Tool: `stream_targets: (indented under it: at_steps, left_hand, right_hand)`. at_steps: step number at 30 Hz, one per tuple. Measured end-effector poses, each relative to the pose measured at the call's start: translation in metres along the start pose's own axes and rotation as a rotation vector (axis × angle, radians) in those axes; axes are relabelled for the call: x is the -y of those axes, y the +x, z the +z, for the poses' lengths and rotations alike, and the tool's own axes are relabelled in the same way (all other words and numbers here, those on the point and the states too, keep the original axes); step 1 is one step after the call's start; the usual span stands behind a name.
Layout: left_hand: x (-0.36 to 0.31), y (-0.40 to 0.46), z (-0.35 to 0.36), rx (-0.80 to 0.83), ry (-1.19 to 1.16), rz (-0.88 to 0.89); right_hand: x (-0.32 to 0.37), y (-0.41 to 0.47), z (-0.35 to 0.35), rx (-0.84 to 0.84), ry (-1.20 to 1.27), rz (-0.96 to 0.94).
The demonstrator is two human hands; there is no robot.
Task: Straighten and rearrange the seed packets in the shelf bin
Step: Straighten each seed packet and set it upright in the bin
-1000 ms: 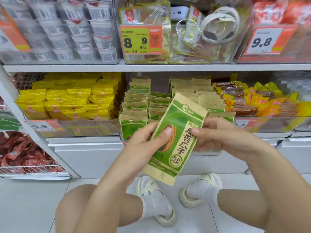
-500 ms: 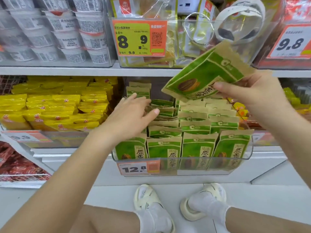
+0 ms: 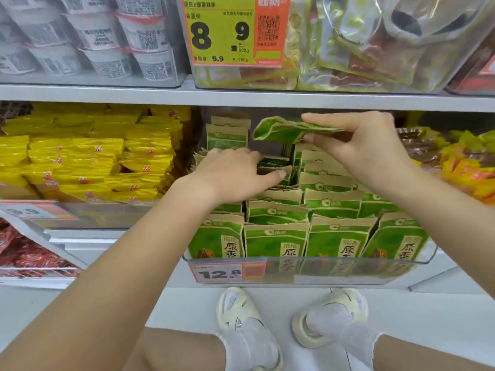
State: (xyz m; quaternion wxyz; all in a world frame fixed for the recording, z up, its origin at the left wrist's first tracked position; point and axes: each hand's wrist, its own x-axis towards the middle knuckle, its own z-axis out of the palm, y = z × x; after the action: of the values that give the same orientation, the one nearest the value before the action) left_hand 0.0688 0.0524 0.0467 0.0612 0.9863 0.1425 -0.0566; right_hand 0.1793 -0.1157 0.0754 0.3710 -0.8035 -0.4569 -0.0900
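Overhead, the upper shelf edge (image 3: 267, 99) runs just above my right hand (image 3: 367, 145), leaving only a narrow band of room at the back of the clear shelf bin (image 3: 334, 271). The bin's low front wall carries an orange 12.8 price tag (image 3: 227, 273) at its left corner.

Inside the bin stand rows of green seed packets (image 3: 276, 250), four across at the front, upright and overlapping toward the back; around the middle rows they lean unevenly. The bin to the left holds yellow snack packs (image 3: 80, 162); to the right lie orange and yellow wrapped snacks (image 3: 468, 167).

My right hand pinches one green packet (image 3: 284, 129) between thumb and fingers, holding it nearly flat above the back rows, its free end pointing left. My left hand (image 3: 233, 175) lies flat, fingers straight, pressing on the packet tops in the middle-left rows, below and to the left of the held packet.
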Motion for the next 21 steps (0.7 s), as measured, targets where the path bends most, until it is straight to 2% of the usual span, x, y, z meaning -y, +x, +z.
stream_targets:
  at_steps: [13, 18, 21]
  left_hand:
    - [-0.002, -0.001, 0.001, 0.021, -0.012, -0.02]
    - [-0.002, -0.002, 0.0, 0.022, -0.031, -0.018]
    - [-0.001, -0.002, 0.001, 0.018, -0.03, -0.015]
  right_hand:
    - [-0.002, 0.026, 0.037, 0.219, -0.213, 0.17]
    - [0.0, 0.031, 0.046, 0.194, -0.261, 0.236]
    - [0.011, 0.021, 0.041, 0.251, -0.279, 0.253]
